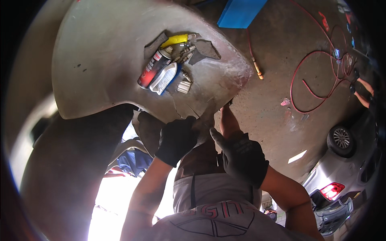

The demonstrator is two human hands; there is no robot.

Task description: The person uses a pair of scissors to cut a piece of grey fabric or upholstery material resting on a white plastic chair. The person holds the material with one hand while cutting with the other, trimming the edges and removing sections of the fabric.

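Note:
A large curved grey panel [108,56] fills the upper left, its lower edge close to my hands. My left hand [177,138], in a black glove, is closed at that edge, its fingertips hidden. Cracks [189,106] run through the panel just above it. My right hand [243,158], also gloved, is lower and to the right. Its thumb points up toward a greyish-brown piece [204,122] between the hands, and its other fingers curl out of sight. Whether either hand grips this piece is unclear.
On the panel lie a red-and-black spray can [154,68], a white-and-blue brush [165,78], a ribbed white piece [184,87], metal fittings, a yellow strip [175,40] and dark sheets [205,51]. A red hose [295,88] coils on the floor; a silver car [317,176] stands right.

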